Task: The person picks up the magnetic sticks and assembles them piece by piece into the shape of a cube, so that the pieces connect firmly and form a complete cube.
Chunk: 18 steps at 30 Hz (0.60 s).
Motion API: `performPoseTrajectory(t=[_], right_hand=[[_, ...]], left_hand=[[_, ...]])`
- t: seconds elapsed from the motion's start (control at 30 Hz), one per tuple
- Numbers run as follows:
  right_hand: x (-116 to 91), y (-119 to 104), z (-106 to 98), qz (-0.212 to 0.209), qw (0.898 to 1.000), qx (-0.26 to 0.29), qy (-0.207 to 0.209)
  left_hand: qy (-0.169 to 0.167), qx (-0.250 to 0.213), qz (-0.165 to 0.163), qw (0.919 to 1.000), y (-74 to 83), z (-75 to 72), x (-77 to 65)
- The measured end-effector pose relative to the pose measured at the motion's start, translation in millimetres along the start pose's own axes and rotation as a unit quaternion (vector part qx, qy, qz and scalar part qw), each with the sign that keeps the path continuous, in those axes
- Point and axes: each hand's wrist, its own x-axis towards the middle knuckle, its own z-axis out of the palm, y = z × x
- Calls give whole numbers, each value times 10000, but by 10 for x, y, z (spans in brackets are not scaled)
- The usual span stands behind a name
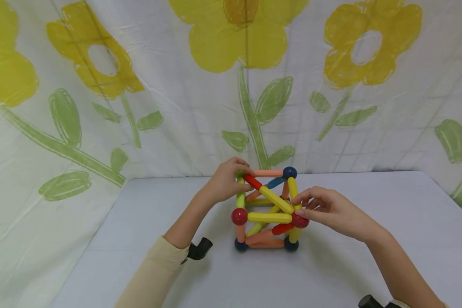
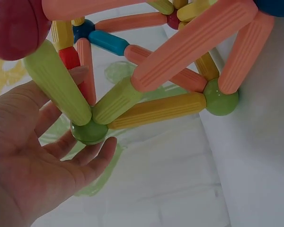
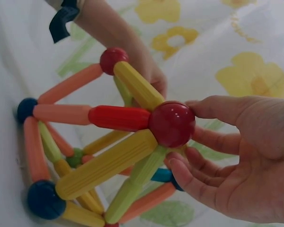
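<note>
A cube-like frame of magnetic sticks and balls stands on the white table (image 1: 323,273), crossed by diagonal sticks. My left hand (image 1: 225,182) is at its upper back left corner, fingers curled round a green ball (image 2: 89,133). There a red stick (image 1: 253,182) joins a yellow stick (image 1: 276,199) in a diagonal across the top. At the upper front right corner my right hand (image 1: 336,211) holds a glossy red ball (image 3: 172,124) between thumb and fingers. Another red ball (image 1: 239,216) marks the upper front left corner, linked by a yellow stick (image 1: 269,217).
Dark blue balls (image 1: 241,244) sit at the frame's lower front corners. Behind the table hangs a white cloth (image 1: 185,128) printed with yellow flowers. Black wrist straps (image 1: 199,249) show at the sleeves.
</note>
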Motion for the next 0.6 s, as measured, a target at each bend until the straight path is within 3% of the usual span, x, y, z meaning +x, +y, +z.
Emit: performPoseTrajectory(t=[0.17, 0.3, 0.47, 0.6], right_hand=[[0, 4, 1, 41, 10000, 35, -24], [0, 3, 2, 24, 10000, 39, -35], [5, 2, -4, 33, 10000, 23, -48], [7, 11, -12, 77, 9999, 25, -73]], left_hand=[[-69, -51, -79, 9999, -6, 21, 12], [-91, -192, 36, 9998, -37, 8, -8], [9, -767, 71, 9970, -94, -16, -74], [146, -1561, -112, 9876, -164, -11, -133]])
